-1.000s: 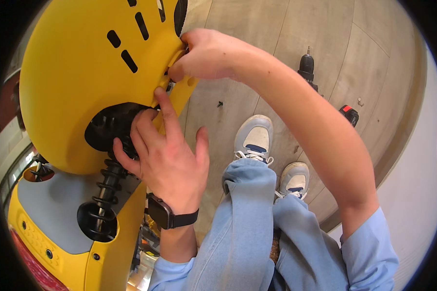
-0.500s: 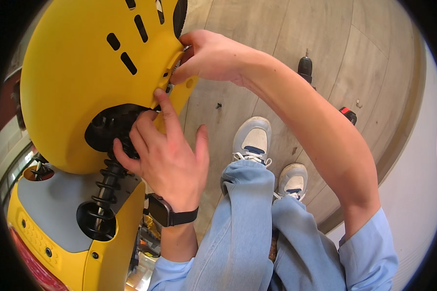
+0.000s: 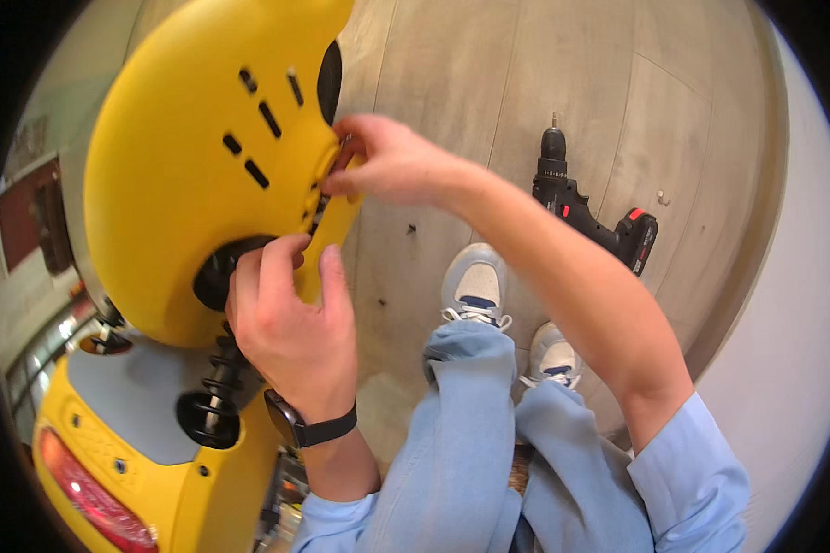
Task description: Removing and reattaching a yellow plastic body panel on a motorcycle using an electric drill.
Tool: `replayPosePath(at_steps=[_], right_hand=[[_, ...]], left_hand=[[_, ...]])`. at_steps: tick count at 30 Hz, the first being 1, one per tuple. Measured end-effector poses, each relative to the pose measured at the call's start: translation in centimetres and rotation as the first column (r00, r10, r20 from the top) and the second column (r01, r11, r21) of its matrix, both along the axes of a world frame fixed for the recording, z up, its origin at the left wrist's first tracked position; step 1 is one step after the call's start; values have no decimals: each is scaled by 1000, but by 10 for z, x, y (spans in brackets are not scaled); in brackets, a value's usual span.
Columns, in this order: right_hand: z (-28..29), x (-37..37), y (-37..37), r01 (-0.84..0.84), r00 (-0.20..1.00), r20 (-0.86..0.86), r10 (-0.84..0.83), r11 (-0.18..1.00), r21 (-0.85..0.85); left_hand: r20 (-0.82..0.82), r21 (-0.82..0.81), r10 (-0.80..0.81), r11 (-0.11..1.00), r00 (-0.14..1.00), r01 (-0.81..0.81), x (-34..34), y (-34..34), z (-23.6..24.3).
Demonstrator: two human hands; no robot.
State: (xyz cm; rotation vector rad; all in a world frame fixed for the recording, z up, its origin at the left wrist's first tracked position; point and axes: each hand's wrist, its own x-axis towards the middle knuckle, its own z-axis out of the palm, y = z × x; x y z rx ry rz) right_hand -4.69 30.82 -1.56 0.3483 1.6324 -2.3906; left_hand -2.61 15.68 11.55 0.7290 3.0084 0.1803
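Note:
A large rounded yellow plastic shell [image 3: 175, 175] with several dark slots fills the upper left. My right hand [image 3: 383, 161] reaches across to its right-hand edge, thumb and fingers closed around that edge, with some fingertips hidden behind it. Lower down, my left hand [image 3: 295, 323] is beside the dark round opening [image 3: 217, 276] in the shell. Its fingers are bent and the thumb stands apart, with nothing visible between them. Below the opening is a black coil-spring shock absorber [image 3: 219, 378], running down to a yellow and grey body [image 3: 138, 405] with a red tail light [image 3: 88, 498].
A black cordless drill [image 3: 563, 189] with red accents lies on the wood-plank floor [image 3: 452, 74], partly under my right forearm. Small dark screws [image 3: 411, 229] are scattered near my shoes [image 3: 475, 286]. A white wall [image 3: 784, 369] bounds the right side.
My view has shifted, bringing more of the drill into sight. My left hand's index finger has come off the shell's edge and curled. The right hand stays at the edge.

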Motion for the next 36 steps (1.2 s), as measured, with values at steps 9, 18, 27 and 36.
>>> replayPosePath(at_steps=[9, 18, 27, 36], right_hand=[[-9, 15, -12, 233, 970, -73, -232, 972, 13], [-11, 13, -13, 287, 957, -108, -270, 937, 200], [-20, 28, -44, 816, 578, -275, -768, 552, 172], [8, 51, -70, 708, 692, -109, -713, 643, 290]], left_hand=[[-103, -100, 63, 992, 993, -73, -2, 31, 30], [664, 695, 97, 285, 741, -660, 4, -1, 0], [653, 743, -60, 245, 755, -623, -35, 2, -49], [436, 877, 88, 179, 895, -445, -25, 25, -64]])
